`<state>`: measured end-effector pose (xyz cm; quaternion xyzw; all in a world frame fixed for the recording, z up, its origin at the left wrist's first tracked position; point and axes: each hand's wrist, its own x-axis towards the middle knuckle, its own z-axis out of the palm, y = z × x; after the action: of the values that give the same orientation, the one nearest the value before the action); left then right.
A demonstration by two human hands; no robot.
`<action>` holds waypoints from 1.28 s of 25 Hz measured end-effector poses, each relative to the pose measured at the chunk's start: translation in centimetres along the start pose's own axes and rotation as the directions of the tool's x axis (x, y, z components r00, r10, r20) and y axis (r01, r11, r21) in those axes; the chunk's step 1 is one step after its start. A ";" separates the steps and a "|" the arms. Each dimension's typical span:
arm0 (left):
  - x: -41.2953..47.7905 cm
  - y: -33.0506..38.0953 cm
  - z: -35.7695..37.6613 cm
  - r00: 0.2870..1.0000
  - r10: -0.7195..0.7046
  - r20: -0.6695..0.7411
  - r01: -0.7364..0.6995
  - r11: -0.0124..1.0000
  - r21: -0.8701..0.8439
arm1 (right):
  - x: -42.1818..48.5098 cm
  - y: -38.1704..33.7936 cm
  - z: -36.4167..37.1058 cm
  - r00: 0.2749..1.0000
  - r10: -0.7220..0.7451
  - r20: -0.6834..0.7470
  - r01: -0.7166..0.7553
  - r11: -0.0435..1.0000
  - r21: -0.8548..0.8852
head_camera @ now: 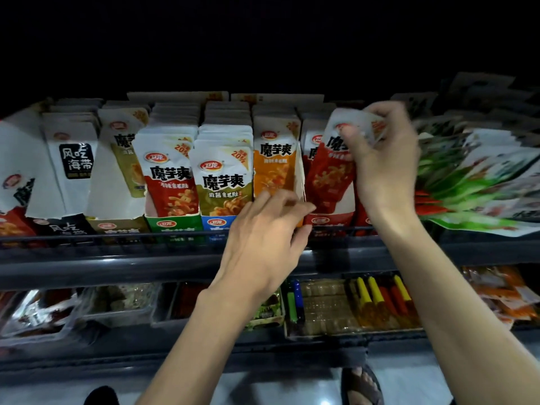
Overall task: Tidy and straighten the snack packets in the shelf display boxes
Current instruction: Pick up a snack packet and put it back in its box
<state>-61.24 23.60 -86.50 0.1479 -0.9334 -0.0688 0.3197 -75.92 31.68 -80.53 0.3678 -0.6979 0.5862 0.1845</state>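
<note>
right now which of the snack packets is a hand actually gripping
The tilted red packet right of the orange one; the right hand grips its top.

Both bare arms reach up and forward, the grips apart and at different heights.

The right grip [382, 159] sits above and to the right of the left grip [263, 238]. Its back faces the camera and its curled fingers [388, 112] and thumb pinch the top of a red packet [330, 176] just to its left. The right forearm runs down toward the lower right. The left grip is back-up, its fingers [280, 200] bent forward. The fingertips are blurred, so any hold is unclear. Its thumb lies below on the right, and the forearm slants down to the lower left.
</note>
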 end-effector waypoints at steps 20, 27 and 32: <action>-0.2 -0.3 -0.3 0.994 -0.042 0.104 0.048 0.998 -0.051 | -1.1 -0.3 1.8 0.981 -0.070 0.182 0.162 0.808 -0.567; -0.1 -0.1 -0.3 0.995 -0.047 0.089 0.052 0.997 -0.064 | -1.9 -1.0 1.8 0.900 0.090 0.427 0.296 0.594 -0.748; -0.1 -0.3 -0.3 0.996 -0.040 0.079 0.048 0.993 -0.105 | -2.1 -0.6 2.5 0.833 0.205 0.514 0.374 0.476 -0.796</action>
<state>-60.91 23.31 -86.37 0.1487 -0.9364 -0.1311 0.2896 -73.69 29.95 -82.21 0.4073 -0.8975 0.0059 0.1689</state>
